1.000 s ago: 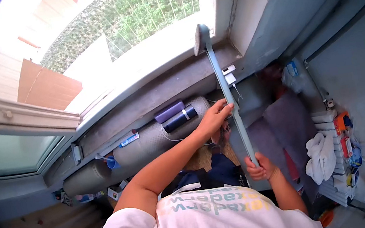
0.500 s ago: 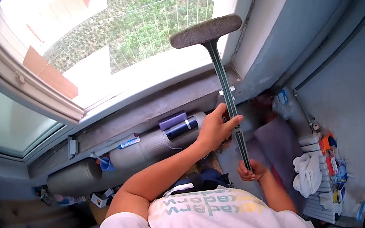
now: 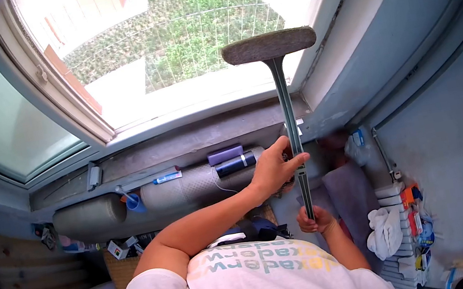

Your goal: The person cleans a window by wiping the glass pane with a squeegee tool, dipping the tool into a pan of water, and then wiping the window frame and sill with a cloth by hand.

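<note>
A long-handled window cleaner with a wide, fuzzy grey head stands nearly upright before the open window. Its dark green handle runs down toward my body. My left hand grips the handle around its middle, thumb across the front and the other fingers partly hidden behind. Lower down, my right hand is closed around the handle's bottom end. In view, the head overlaps the lower right of the window opening; whether it touches anything there, I cannot tell.
The white window frame has a sash swung inward at left. Under the sill, a grey padded roll carries a purple case, a dark cylinder and a toothpaste tube. A white radiator with cloths stands at right.
The window cleaner's head has shifted slightly right and down in view, and the handle is more upright. The view itself has moved a little. Both hands keep their hold.
</note>
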`<state>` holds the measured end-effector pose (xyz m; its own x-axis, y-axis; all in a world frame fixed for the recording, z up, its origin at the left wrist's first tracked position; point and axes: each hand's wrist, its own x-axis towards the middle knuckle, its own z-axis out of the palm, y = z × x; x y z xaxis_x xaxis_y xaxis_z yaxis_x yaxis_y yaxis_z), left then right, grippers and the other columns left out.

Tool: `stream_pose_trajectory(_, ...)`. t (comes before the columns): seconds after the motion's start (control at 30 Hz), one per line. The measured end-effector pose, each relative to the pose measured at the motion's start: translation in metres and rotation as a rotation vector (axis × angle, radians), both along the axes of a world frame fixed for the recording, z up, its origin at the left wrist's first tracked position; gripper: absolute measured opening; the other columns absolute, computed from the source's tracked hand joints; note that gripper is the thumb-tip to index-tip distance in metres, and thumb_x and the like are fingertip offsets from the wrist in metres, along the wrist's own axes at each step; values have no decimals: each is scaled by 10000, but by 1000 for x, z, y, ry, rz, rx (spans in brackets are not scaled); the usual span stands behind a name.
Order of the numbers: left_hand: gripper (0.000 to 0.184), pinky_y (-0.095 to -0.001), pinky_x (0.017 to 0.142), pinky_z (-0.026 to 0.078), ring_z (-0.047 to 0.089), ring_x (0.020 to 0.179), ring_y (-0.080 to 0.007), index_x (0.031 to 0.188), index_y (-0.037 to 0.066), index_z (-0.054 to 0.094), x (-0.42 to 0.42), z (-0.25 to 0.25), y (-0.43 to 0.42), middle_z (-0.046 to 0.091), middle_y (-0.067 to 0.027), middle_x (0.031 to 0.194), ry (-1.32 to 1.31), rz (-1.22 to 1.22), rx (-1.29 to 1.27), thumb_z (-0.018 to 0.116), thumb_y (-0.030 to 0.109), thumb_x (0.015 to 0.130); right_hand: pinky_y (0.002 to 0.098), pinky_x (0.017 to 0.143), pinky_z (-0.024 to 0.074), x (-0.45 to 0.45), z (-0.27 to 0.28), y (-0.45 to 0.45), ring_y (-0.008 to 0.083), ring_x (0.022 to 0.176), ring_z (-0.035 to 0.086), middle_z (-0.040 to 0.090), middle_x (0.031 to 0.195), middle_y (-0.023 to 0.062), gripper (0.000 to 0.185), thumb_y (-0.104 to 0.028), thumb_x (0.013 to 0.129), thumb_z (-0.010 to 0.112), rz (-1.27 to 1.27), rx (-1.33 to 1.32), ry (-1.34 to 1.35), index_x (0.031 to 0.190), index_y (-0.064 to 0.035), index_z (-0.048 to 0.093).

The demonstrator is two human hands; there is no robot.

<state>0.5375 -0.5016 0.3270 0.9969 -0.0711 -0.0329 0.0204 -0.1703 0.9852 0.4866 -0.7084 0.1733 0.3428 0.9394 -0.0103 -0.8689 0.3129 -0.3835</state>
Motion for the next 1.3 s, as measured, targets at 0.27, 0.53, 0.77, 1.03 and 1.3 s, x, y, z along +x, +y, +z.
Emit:
stream_pose_trajectory(0.27,303,-233,454,372,430,516,-58,942,23,503,31,26,31,493,-25,613,-256,-23,38,589,262,777,250,407,337,14,63,38,120,407,405,424,519,40,158,-199,770,550,-211,-233,-78,796,-45,521)
stream_pose_trajectory(0.53,330,-266,421,380,456,464,-117,906,13,437,69,107,67,509,-68,616,-303,80,259,581,280,774,220,471,369,47,140,140,99,513,500,528,644,56,206,-179,757,591,-1130,-1113,-1202,850,-36,475)
stream_pose_trajectory(0.77,320,-193,398,331,411,488,-43,1043,40,422,106,132,89,520,-17,664,-510,-21,-213,564,156,781,204,392,325,67,170,164,81,435,419,450,566,20,160,-171,811,524,-851,-477,-661,902,-53,467)
stream_pose_trajectory(1.03,296,-158,405,373,465,495,-46,1060,33,389,157,233,111,550,-47,702,-785,-1,-151,492,146,807,186,327,221,139,263,191,42,370,297,346,510,-21,224,-291,859,454,-874,-415,-829,863,-68,447)
stream_pose_trajectory(1.3,221,-198,444,376,465,523,-66,970,33,422,191,183,125,532,-25,673,-732,229,38,492,151,796,189,329,229,165,221,209,48,376,306,346,516,-29,283,-364,825,493,-746,-449,-654,759,-101,413)
